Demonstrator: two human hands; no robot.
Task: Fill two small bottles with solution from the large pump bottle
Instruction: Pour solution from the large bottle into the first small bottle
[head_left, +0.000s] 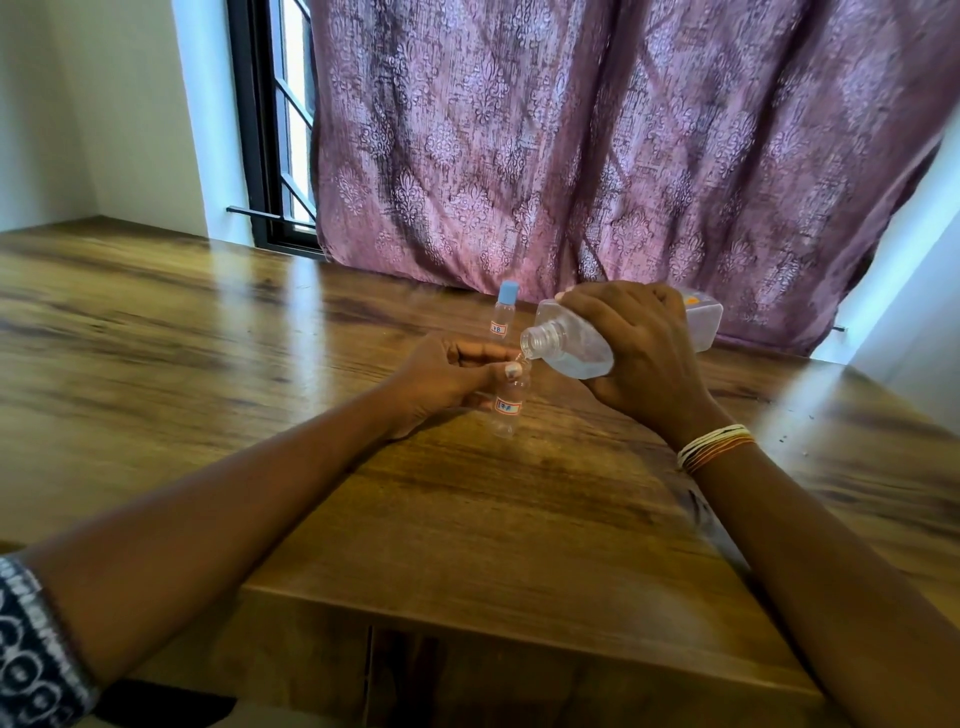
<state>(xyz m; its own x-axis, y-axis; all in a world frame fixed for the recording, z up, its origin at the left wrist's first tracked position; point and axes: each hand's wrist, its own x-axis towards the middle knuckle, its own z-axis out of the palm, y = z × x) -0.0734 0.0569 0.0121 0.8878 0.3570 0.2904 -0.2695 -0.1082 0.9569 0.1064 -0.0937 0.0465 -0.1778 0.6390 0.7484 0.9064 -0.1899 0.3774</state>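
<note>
Both forearms reach in from the near edge of the surface (156, 322) and meet over its middle. At the left elbow a patterned sleeve (31, 639) shows, and thin bangles (714, 446) ring the right wrist.

Curled fingers and thumb of the left hand (441, 376) hold the small bottle (508, 402) near its top. Its cap is off and it stands close to upright. Gripping high probably keeps the narrow mouth steady and in plain sight. A small label sits on its side and the clear body looks mostly empty, though the liquid level is hard to read.

Wrapped over the body of the large bottle (571, 340), the right hand (641, 353) tips it steeply so the threaded neck points down and to the left. The pump is off, which lets the solution be poured instead of squirted. Clear liquid pools toward the neck, and its lip lies just above the small bottle's mouth, touching or nearly so. Keeping the two mouths that close should limit spills, since the target opening is much narrower.

Just behind the left hand stands the second small bottle (503, 317), upright, labelled, with a blue cap on. It may be filled already or waiting its turn; I cannot tell which.

A purple patterned curtain (623, 145) hangs beyond the far edge
</note>
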